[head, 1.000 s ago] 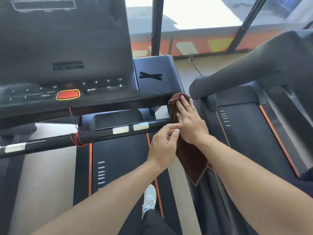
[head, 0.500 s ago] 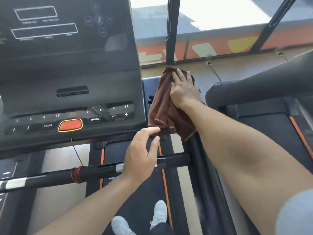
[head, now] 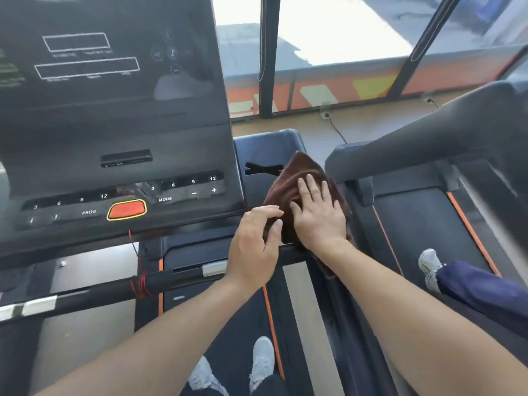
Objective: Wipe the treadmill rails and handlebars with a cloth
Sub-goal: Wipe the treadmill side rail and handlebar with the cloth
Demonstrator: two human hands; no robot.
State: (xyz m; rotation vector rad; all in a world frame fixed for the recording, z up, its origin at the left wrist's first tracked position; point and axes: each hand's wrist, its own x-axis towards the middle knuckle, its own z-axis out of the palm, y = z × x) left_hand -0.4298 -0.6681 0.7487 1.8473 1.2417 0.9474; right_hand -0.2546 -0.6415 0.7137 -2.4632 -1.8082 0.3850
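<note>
A dark brown cloth point(head: 297, 170) lies draped over the right end of the treadmill console point(head: 265, 150), beside the cup-holder slot. My right hand point(head: 317, 212) presses flat on the cloth with fingers spread. My left hand point(head: 254, 244) pinches the cloth's left edge between thumb and fingers. The black front handlebar point(head: 94, 295) with silver sensor plates runs across below the console, and my left wrist crosses over it. The right side rail under the cloth is mostly hidden by my right forearm.
The control panel point(head: 123, 195) with a red stop button point(head: 127, 210) sits to the left. A second treadmill point(head: 423, 212) stands at the right with another person's leg and shoe on it. My own shoes rest on the belt below. A window wall lies ahead.
My right hand slid the cloth back from the far top of the console end toward me. My left hand moved right and took hold of the cloth's edge.
</note>
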